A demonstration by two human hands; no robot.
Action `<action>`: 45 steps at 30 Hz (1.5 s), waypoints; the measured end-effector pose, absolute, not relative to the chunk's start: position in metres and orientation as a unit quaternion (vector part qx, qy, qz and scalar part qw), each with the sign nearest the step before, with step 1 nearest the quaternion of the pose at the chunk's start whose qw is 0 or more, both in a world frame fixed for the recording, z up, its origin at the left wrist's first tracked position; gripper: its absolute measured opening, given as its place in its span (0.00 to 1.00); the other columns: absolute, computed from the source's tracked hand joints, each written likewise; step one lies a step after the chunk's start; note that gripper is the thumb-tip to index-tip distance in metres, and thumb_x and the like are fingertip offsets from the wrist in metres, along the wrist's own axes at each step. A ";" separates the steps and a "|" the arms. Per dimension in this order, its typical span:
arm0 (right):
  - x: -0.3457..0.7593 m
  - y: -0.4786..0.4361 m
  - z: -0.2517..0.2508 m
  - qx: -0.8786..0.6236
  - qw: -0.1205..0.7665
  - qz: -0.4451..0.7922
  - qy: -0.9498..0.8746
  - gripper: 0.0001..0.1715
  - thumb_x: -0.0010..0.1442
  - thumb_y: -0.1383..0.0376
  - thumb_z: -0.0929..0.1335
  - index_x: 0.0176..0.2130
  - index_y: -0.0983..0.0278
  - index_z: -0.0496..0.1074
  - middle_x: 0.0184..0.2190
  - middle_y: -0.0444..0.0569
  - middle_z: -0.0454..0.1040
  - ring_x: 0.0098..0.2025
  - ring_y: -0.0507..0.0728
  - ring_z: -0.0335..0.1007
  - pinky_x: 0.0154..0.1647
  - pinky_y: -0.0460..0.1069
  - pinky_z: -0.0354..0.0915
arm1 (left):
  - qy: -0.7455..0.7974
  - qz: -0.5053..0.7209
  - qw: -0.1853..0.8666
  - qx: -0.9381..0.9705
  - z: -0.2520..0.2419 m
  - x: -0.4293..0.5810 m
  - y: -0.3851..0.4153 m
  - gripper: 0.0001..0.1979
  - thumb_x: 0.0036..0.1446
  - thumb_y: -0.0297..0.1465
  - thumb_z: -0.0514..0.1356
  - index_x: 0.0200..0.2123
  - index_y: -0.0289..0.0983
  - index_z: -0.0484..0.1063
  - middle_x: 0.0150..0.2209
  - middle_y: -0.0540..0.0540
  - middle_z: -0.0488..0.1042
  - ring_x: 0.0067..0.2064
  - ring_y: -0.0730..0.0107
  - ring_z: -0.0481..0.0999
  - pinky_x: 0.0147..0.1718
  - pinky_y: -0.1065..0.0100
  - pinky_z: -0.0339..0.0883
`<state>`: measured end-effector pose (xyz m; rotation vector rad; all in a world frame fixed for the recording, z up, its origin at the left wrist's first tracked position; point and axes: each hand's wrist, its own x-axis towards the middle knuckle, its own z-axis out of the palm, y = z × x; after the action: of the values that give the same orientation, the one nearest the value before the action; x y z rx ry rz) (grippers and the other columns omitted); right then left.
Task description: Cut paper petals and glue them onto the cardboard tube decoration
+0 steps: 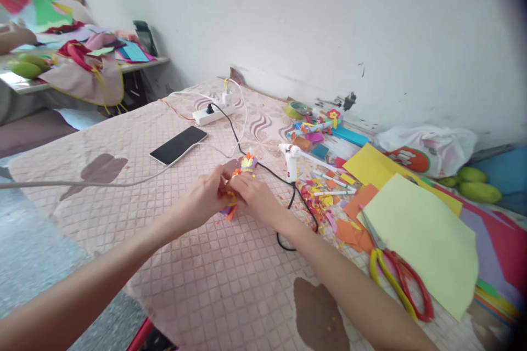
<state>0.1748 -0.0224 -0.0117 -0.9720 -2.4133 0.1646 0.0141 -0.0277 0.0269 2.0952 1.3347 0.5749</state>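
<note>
Both of my hands meet over the table around a purple paper piece with paper flowers [248, 163]. My left hand [208, 192] is closed on its left side, fingertips bent in. From the right, my right hand [257, 197] pinches it, and the fingers of the two hands nearly touch. An orange and yellow flower shows above the fingers, and orange and purple paper sticks out below; the middle is hidden. Just right of my hands, a white glue gun [291, 167] stands on the tablecloth with its black cord looping beneath it.
A phone [179, 145] and a power strip [213, 113] lie at left and back. Paper scraps [325, 203], red-and-yellow-handled scissors [401, 279] and coloured sheets [420, 236] spread rightward. A plastic bag [428, 145] sits by the wall. Another person's arm [16, 38] shows at far left.
</note>
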 end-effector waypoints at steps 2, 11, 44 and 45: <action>0.174 -0.023 -0.011 -0.361 0.271 0.063 -0.890 0.06 0.57 0.73 0.63 0.36 0.63 0.62 0.34 0.48 0.68 0.38 0.55 0.63 0.36 0.49 0.60 | 0.504 0.221 0.296 0.781 0.027 0.011 -0.029 0.12 0.48 0.28 0.57 0.38 0.38 0.60 0.24 0.51 0.71 0.26 0.71 0.70 0.24 0.70 0.59; 0.175 -0.024 -0.010 -0.357 0.289 0.077 -0.885 0.12 0.56 0.77 0.60 0.38 0.64 0.63 0.36 0.49 0.69 0.42 0.55 0.63 0.42 0.49 0.61 | 0.528 0.268 0.272 0.758 0.022 -0.016 -0.029 0.11 0.51 0.30 0.54 0.39 0.38 0.60 0.26 0.51 0.70 0.26 0.73 0.69 0.26 0.70 0.63; 0.182 -0.055 -0.020 -0.479 0.329 0.171 -0.796 0.08 0.56 0.74 0.62 0.33 0.61 0.66 0.34 0.46 0.64 0.36 0.54 0.64 0.35 0.48 0.62 | 0.545 0.375 0.265 0.702 -0.027 0.002 -0.069 0.23 0.49 0.30 0.58 0.48 0.39 0.56 0.45 0.44 0.66 0.44 0.66 0.69 0.40 0.63 0.64; 0.183 -0.056 -0.020 -0.476 0.341 0.180 -0.790 0.08 0.56 0.74 0.62 0.32 0.61 0.66 0.34 0.46 0.64 0.35 0.54 0.64 0.35 0.48 0.62 | 0.543 0.375 0.267 0.702 -0.029 0.002 -0.069 0.23 0.49 0.29 0.58 0.48 0.39 0.56 0.45 0.44 0.66 0.44 0.66 0.69 0.40 0.63 0.65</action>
<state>0.1835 -0.0565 -0.0195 -1.2396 -2.0552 0.4695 0.0023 -0.0690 -0.0286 1.8936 1.4664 1.0131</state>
